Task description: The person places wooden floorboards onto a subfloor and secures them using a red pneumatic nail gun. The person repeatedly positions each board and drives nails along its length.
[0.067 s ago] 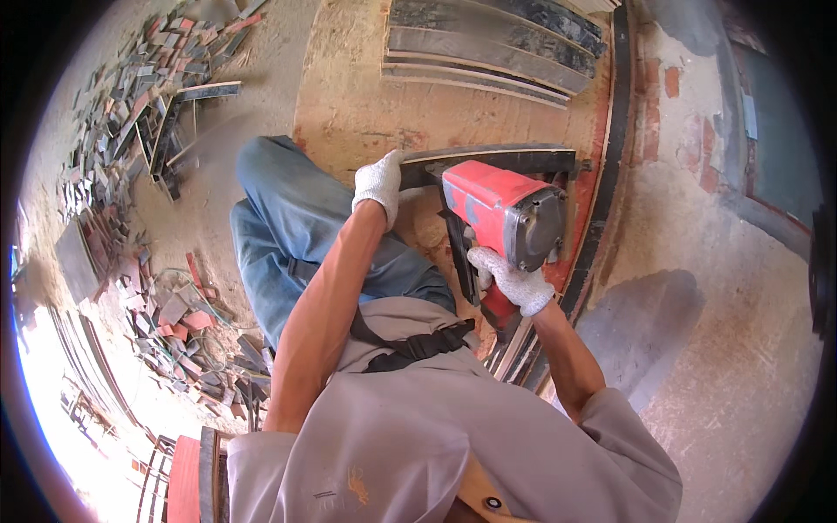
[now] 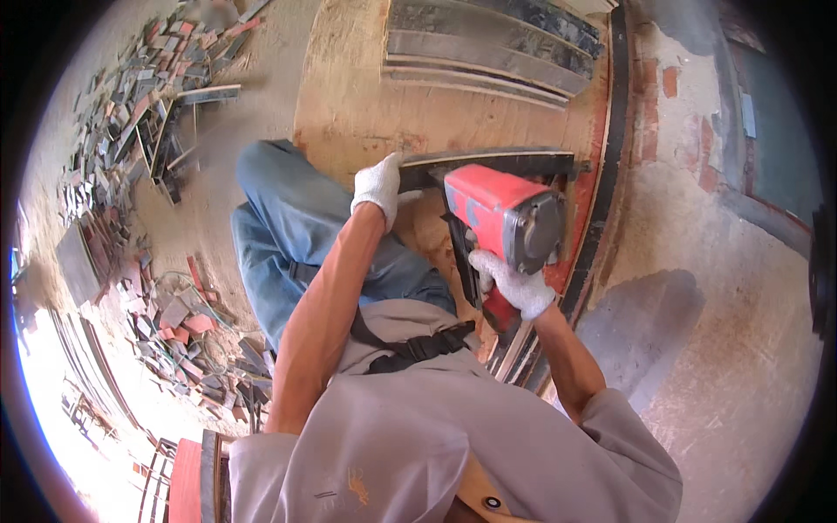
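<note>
My right hand (image 2: pixel 516 286), in a white knit glove, is wrapped round the handle of a red and black nail gun (image 2: pixel 493 199). The gun's head lies over the right part of a narrow wooden strip (image 2: pixel 488 161) with a dark face and a pale edge. At that strip's left end my left hand (image 2: pixel 377 190), also gloved, is closed on it. The strip runs crosswise in front of my knees. The gun's body hides where its nose meets the wood.
Dark boards (image 2: pixel 488 48) lie stacked beyond the strip. A long dark rail (image 2: pixel 602 209) runs along the right, with worn wall plaster (image 2: pixel 671 105) past it. Scrap wood pieces (image 2: pixel 131 131) are heaped at the left. My bent leg (image 2: pixel 296 200) is beside my left arm.
Almost nothing differs. The nail gun and my right hand sit very slightly lower in the picture; both hands keep their hold.
</note>
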### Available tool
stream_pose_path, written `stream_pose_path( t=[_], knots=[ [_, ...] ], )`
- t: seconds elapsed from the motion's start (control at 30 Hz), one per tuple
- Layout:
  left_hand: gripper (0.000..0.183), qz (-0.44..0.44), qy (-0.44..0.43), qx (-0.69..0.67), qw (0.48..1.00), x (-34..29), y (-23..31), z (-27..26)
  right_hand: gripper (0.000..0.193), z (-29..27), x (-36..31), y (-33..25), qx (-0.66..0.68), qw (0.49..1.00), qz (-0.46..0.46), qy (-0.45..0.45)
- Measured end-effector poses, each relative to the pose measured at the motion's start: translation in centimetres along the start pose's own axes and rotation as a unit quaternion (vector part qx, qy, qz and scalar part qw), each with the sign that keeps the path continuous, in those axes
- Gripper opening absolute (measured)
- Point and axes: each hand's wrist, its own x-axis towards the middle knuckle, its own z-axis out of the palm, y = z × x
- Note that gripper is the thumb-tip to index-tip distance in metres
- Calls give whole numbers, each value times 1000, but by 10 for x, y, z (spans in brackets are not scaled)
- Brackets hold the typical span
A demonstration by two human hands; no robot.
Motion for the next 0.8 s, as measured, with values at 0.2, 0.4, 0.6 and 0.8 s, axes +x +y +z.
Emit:
stream_pose_path(
  t=[0.2,0.4,0.6,0.8],
  knots=[
    [38,186,38,126,974,8,82,-80,77,33,-4,51,-75,975,-111,177],
    [50,264,142,61,952,-17,228,-291,96,72,5,22,-176,969,-16,170],
    [54,483,436,193,735,-18,220,-342,33,13,35,0,-160,967,-101,170],
    [45,505,126,281,806,39,158,-105,49,-165,163,-40,-179,764,-294,546]
  ],
)
